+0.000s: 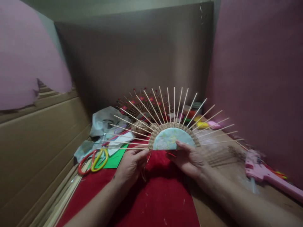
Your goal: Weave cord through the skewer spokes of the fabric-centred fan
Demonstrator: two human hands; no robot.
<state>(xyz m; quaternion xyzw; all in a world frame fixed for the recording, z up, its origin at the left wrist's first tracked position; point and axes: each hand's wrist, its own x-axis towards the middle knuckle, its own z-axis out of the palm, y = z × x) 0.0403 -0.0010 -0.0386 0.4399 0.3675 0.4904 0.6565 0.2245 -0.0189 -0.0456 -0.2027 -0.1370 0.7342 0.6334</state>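
Note:
Between both hands is a half-round stick fan (174, 138), its pale blue flowered centre edged by a band of woven brown twine. Thin wooden sticks radiate outward from the band. My left hand (132, 162) pinches the fan's lower left corner, and a loose end of twine (144, 175) hangs beside the fingers. My right hand (189, 159) grips the bottom edge right of the middle, thumb on the front and fingers underneath, partly hidden. Below the hands lies a red cloth (151, 201).
Red-and-yellow-handled scissors (93, 160) and green sheet (115, 159) lie left. Behind stand a twine ball (140, 128) and a second, flower-decorated fan (142, 99). A pink glue gun (265, 171) rests right. Cardboard (44, 151) borders the left; a pink panel (258, 78) borders the right.

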